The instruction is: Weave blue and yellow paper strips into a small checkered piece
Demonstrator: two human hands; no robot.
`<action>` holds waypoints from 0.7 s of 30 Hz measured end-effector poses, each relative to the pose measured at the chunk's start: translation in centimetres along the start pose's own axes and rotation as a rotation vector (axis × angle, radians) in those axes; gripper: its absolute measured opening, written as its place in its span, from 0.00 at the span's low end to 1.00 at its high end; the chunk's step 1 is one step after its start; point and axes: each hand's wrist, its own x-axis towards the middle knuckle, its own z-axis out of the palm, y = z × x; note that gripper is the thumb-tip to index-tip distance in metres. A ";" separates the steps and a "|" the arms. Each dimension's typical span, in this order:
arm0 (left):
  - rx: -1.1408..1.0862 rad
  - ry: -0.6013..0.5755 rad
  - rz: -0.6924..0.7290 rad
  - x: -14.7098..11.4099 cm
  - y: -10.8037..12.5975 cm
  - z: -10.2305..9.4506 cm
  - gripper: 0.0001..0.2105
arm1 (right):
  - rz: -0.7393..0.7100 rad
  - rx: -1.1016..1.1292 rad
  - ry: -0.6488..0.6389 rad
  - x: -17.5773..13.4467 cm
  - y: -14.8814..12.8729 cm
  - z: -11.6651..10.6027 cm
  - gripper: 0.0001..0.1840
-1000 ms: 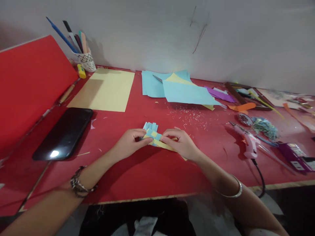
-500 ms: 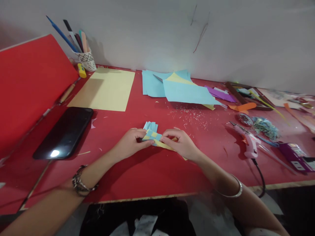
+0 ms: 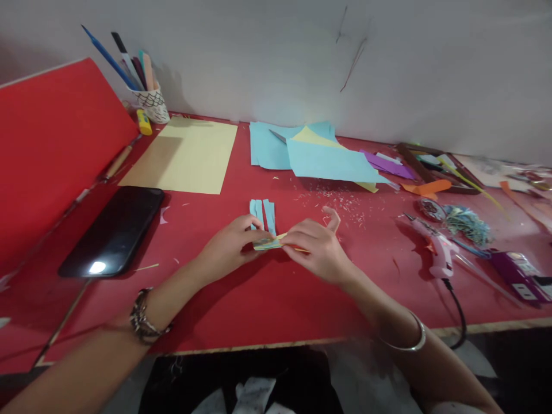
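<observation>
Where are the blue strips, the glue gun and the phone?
Blue strips [image 3: 269,216]: head view, on the rightmost strip, about midway along its visible length.
Glue gun [image 3: 440,256]: head view, on its pink body.
Phone [image 3: 115,231]: head view, on the middle of its dark screen.

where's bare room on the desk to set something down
A large bare patch of red desk lies between left hand, right hand and near edge. A smaller, mostly bare one separates yellow sheet from left hand. Crowded: right side, with glue gun, tangled strands, purple box.
</observation>
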 end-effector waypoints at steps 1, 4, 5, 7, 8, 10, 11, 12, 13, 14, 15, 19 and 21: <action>0.014 -0.030 -0.005 0.0 0.0 0.0 0.13 | -0.046 -0.047 -0.012 0.0 0.1 0.0 0.13; 0.108 -0.097 0.026 -0.1 -0.4 -0.2 0.16 | -0.167 -0.145 -0.102 -0.1 0.2 0.1 0.15; 0.154 -0.113 0.052 -0.1 -0.5 -0.3 0.18 | -0.196 -0.164 -0.142 -0.2 0.3 0.2 0.15; 0.242 -0.126 0.093 -0.3 -0.9 -0.7 0.22 | -0.232 -0.183 -0.218 -0.2 0.4 0.2 0.15; 0.272 -0.123 0.102 -0.3 -1.0 -0.9 0.23 | -0.242 -0.181 -0.250 -0.1 0.4 0.2 0.14; 0.296 -0.101 0.098 -0.4 -1.1 -1.4 0.21 | -0.253 -0.147 -0.297 -0.1 0.6 0.2 0.11; 0.288 -0.092 0.093 -0.4 -1.0 -1.6 0.18 | -0.252 -0.119 -0.315 -0.1 0.7 0.2 0.09; 0.270 -0.091 0.087 -0.4 -0.9 -1.9 0.14 | -0.246 -0.091 -0.332 -0.1 0.8 0.2 0.08; 0.247 -0.104 0.077 -0.4 -0.6 -2.1 0.11 | -0.233 -0.065 -0.344 0.0 0.9 0.1 0.08; 0.225 -0.128 0.062 -0.3 -0.4 -2.2 0.10 | -0.213 -0.045 -0.353 0.0 0.9 0.1 0.08; 0.210 -0.166 0.046 -0.3 -0.1 -2.3 0.11 | -0.189 -0.031 -0.360 0.0 0.9 0.0 0.09; 0.227 -0.245 0.016 -0.3 0.4 -2.1 0.13 | -0.098 -0.016 -0.381 0.0 0.6 0.0 0.13; 0.249 -0.232 0.022 -0.4 0.3 -1.8 0.11 | -0.073 -0.021 -0.386 -0.1 0.2 0.1 0.14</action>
